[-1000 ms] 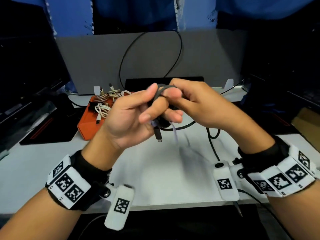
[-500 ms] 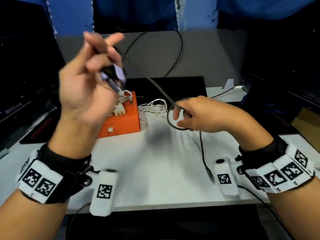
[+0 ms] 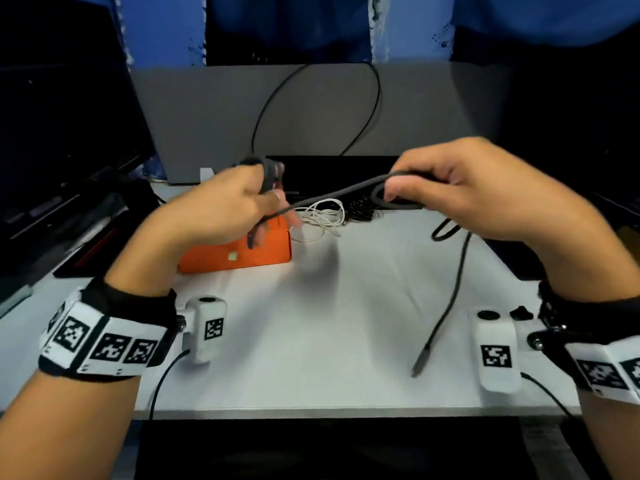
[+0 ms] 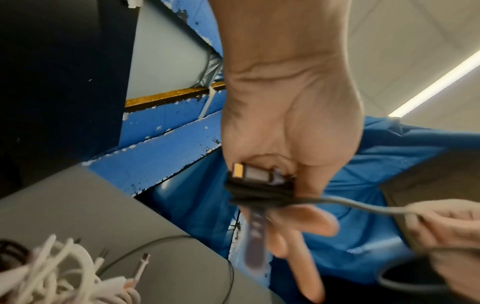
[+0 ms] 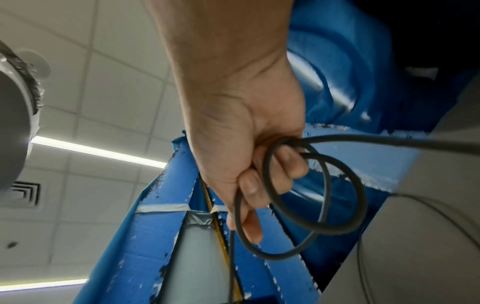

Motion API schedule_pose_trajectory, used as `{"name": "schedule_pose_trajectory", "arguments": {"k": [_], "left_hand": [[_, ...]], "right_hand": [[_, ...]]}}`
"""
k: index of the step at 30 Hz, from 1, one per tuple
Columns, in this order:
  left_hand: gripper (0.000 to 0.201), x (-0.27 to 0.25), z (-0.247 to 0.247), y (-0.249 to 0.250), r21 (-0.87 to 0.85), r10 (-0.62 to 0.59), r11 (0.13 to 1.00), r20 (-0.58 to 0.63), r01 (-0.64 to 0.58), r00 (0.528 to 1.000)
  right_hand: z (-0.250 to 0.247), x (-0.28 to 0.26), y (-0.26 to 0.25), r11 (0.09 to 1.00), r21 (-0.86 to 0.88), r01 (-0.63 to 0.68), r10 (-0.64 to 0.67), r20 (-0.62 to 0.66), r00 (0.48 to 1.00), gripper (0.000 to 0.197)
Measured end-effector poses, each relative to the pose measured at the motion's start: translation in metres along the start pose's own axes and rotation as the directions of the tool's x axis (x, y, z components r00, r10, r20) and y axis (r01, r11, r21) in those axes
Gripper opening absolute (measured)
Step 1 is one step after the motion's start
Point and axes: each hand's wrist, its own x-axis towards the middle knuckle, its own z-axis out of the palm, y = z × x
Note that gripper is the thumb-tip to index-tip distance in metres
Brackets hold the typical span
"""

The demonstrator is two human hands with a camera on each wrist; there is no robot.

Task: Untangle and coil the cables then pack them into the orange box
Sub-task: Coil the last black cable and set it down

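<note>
**Cable half-wound, tail hanging free**

Grey cable (image 3: 332, 197) is stretched between both hands above the white table (image 3: 311, 341), on the near side of the orange box (image 3: 239, 254). At the left hand (image 3: 221, 206) several turns are wrapped around the fingers, with a plug pinned against them, as is seen in the left wrist view (image 4: 249, 172); a velcro strap (image 4: 255, 236) dangles below the turns. The left hand is clenched around that small bundle. At the right hand (image 3: 485, 195), well to the right of the orange box, loose loops are gathered in curled fingers (image 5: 283, 162), so that hand too is closed on the grey cable. From there the tail drops to a free connector (image 3: 420, 363) hanging nearer the table's front edge than the orange box.

The grey cable is judged light and pliant, yet springy enough to hold open loops and to uncoil if released. A hold is best taken on the sheath close to the wound turns, not on the plugs, and light tension kept so the turns stay tight.

White cables (image 3: 320, 216) and a black coiled cable (image 3: 360, 206) lie just right of the orange box, beyond the hands; more cables appear to lie inside it, largely hidden by the left hand.
</note>
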Motion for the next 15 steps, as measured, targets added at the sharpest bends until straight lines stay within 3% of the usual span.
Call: {"name": "schedule_pose_trajectory", "arguments": {"k": [2,3,5,7,9,10,12,14,15], "left_hand": [[0.023,-0.006,-0.002,0.002,-0.241,0.132,0.967,0.190,-0.084,0.973],[0.026,-0.008,-0.004,0.000,-0.383,0.222,0.917,0.271,-0.107,0.937],[0.037,-0.012,-0.003,-0.002,-0.653,0.448,0.747,0.359,-0.123,0.818],[0.042,-0.016,0.000,0.000,-0.848,0.631,0.523,0.312,-0.092,0.710],[0.039,-0.020,0.002,0.005,-0.978,0.745,0.210,0.159,-0.002,0.647],[0.033,-0.021,0.001,0.008,-0.998,0.764,0.012,0.049,0.062,0.643],[0.022,-0.021,-0.008,0.012,-0.943,0.675,-0.328,-0.194,0.054,0.712],[0.024,-0.018,-0.020,0.013,-0.841,0.488,-0.538,-0.369,-0.060,0.791],[0.031,-0.014,-0.024,0.012,-0.803,0.372,-0.583,-0.404,-0.128,0.836]], "right_hand": [[-0.007,-0.001,0.011,1.000,-0.008,-0.016,0.015,-0.065,0.998,0.022],[-0.009,-0.001,0.015,1.000,-0.002,-0.024,0.024,-0.091,0.996,0.023],[-0.011,-0.001,0.018,0.999,0.022,-0.033,0.035,-0.141,0.989,0.024],[-0.010,0.000,0.019,0.997,0.072,-0.020,0.034,-0.203,0.979,0.027],[-0.009,0.003,0.027,0.994,0.089,-0.057,0.075,-0.222,0.972,0.029],[-0.009,0.004,0.034,0.993,0.061,-0.103,0.113,-0.189,0.975,0.029],[-0.008,0.005,0.049,0.976,-0.029,-0.215,0.213,-0.056,0.975,0.024],[-0.003,0.006,0.062,0.954,-0.091,-0.287,0.293,0.067,0.954,0.017],[0.000,0.007,0.066,0.946,-0.105,-0.306,0.317,0.111,0.942,0.015]]}}
